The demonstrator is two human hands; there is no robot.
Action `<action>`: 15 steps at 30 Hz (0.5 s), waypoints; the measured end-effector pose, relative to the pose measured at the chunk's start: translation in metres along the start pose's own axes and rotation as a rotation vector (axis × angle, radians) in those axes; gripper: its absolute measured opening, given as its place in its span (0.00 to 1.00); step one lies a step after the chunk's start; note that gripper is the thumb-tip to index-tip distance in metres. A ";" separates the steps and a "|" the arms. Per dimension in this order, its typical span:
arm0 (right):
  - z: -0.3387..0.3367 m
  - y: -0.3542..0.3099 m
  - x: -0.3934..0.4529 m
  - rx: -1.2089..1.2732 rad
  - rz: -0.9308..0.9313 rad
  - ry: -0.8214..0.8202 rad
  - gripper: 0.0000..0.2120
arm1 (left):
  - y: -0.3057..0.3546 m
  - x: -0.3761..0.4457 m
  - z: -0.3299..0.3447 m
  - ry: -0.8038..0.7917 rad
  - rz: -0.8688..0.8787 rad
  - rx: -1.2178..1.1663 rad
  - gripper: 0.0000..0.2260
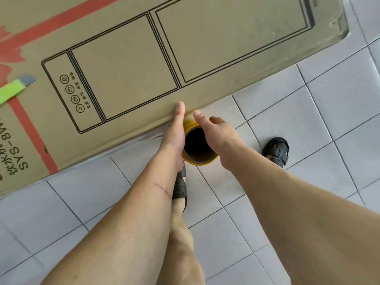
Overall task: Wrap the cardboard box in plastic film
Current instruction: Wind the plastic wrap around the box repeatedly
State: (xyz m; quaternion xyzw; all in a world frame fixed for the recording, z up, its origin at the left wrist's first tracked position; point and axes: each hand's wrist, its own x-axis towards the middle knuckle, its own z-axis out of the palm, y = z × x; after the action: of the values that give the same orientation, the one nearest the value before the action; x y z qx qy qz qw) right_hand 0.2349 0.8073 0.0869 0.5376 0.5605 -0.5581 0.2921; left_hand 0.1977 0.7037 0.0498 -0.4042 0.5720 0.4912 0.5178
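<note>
Beside the cardboard box (144, 64): film roll (198, 146) clasped between left hand (174, 132) and right hand (216, 134), fingers curled around it; wrapping apparently underway, next pass needing film tension.

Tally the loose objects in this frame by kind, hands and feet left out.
Large brown cardboard box with red tape: 1
Yellow-rimmed cardboard-core film roll: 1
Green utility knife lying on the box: 1
Dark sandals: 2
Total: 5
</note>
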 end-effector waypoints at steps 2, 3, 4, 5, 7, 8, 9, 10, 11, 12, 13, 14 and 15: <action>-0.005 0.002 0.002 0.077 0.027 -0.029 0.39 | 0.007 -0.004 0.007 -0.029 -0.019 -0.027 0.44; -0.008 0.003 0.003 0.086 0.019 -0.034 0.40 | 0.008 -0.007 0.011 -0.062 -0.028 -0.054 0.44; -0.012 0.003 0.005 0.071 0.005 -0.031 0.40 | 0.007 -0.009 0.014 -0.092 -0.034 -0.079 0.44; -0.016 0.001 0.006 0.031 -0.013 -0.028 0.40 | 0.004 -0.009 0.017 -0.111 -0.031 -0.098 0.46; -0.024 -0.006 0.007 -0.082 -0.053 -0.030 0.38 | -0.003 -0.009 0.020 -0.130 -0.029 -0.131 0.49; -0.028 -0.010 0.008 -0.131 -0.071 -0.026 0.37 | -0.005 -0.010 0.022 -0.140 -0.032 -0.143 0.51; -0.032 -0.014 0.009 -0.161 -0.089 -0.019 0.37 | -0.005 -0.009 0.024 -0.145 -0.030 -0.144 0.52; -0.037 -0.015 0.010 -0.161 -0.090 -0.019 0.37 | -0.005 -0.008 0.028 -0.126 -0.018 -0.125 0.52; -0.041 -0.015 0.012 -0.134 -0.074 -0.025 0.39 | -0.004 -0.007 0.032 -0.077 0.002 -0.091 0.50; -0.045 -0.014 0.011 -0.099 -0.043 -0.038 0.40 | -0.003 -0.003 0.036 -0.014 0.023 -0.063 0.47; -0.049 -0.013 0.008 -0.063 -0.003 -0.057 0.42 | 0.000 -0.002 0.041 0.032 0.038 -0.050 0.43; -0.053 -0.010 0.008 -0.021 0.036 -0.078 0.42 | 0.003 -0.002 0.046 0.047 0.037 -0.040 0.41; -0.056 -0.007 0.008 0.018 0.062 -0.090 0.41 | 0.007 -0.004 0.050 0.021 0.023 -0.051 0.42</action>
State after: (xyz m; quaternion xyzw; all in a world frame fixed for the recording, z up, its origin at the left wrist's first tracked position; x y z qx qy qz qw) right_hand 0.2417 0.8636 0.0934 0.5316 0.5246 -0.5776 0.3295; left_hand 0.2014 0.7536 0.0556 -0.4158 0.5694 0.5070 0.4958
